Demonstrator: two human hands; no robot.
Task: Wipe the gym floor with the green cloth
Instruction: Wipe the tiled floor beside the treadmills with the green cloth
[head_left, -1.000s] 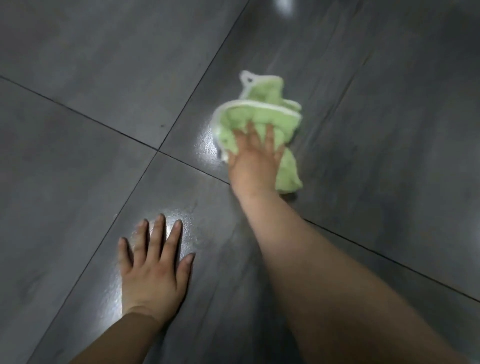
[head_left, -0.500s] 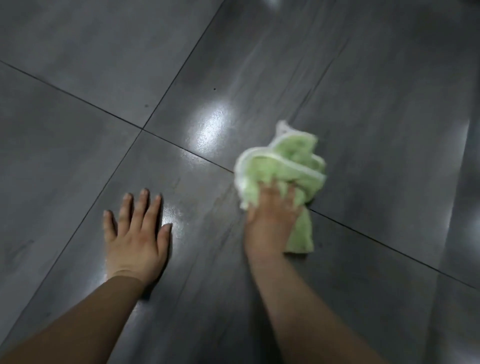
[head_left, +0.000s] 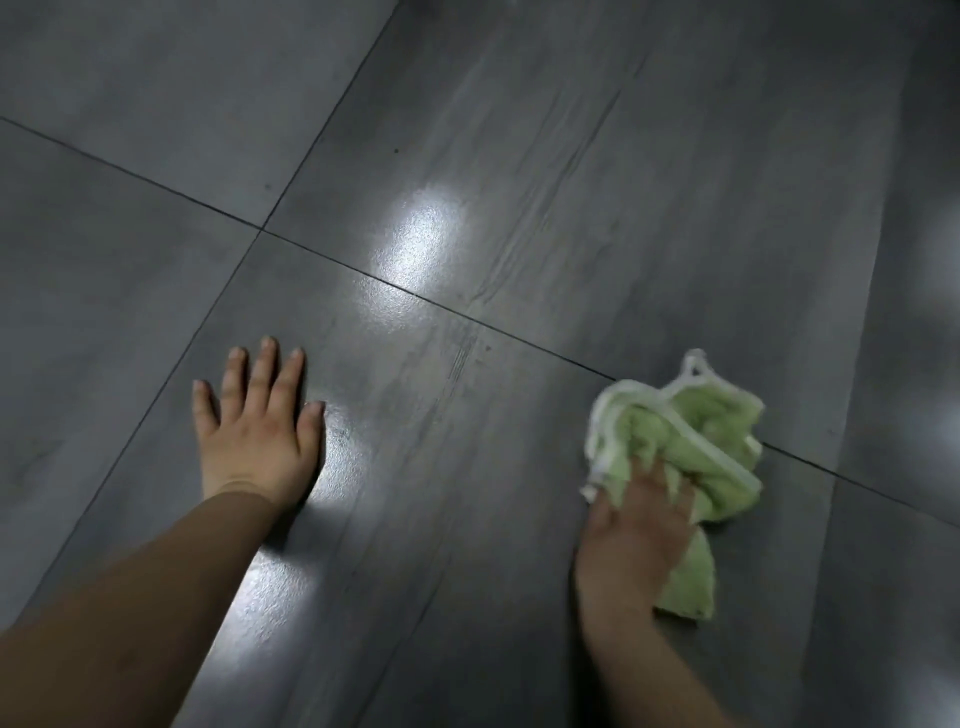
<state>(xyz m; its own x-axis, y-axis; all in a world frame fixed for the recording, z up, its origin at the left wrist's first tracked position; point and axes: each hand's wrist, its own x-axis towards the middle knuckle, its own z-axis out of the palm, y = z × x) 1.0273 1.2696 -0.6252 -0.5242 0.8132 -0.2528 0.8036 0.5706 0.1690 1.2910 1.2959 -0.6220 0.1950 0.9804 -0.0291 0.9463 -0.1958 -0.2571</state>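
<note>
So the green cloth (head_left: 696, 452) is bunched up on the gym floor (head_left: 571, 130), sitting right across one of the dark tile seams (head_left: 332, 262), well off to the right of where the seams cross. The right hand (head_left: 634, 535) is on the near end of it, fingers (head_left: 647, 470) curled down into the folds and gripping the cloth. It's a bit blurry, but that's how it reads. A white-trimmed edge and a little loop poke out on the far side. The left hand (head_left: 254, 441) is planted flat on the near tile, fingers spread apart, holding nothing, well apart from the cloth. Loads of room around both hands: bare tile on every side, and no wall or floor edge shows anywhere. The floor is dark grey, large tiles, glossy, with a bright glare patch (head_left: 415, 244) on the seam between the hands and another one beside the left wrist, plus faint streaks running away across the far tile. Compared with a second ago, the cloth was up by the seam crossing, mostly on the far tile. Now it's been dragged right along the seam and closer in, while the left hand has stayed flat on the same tile.
</note>
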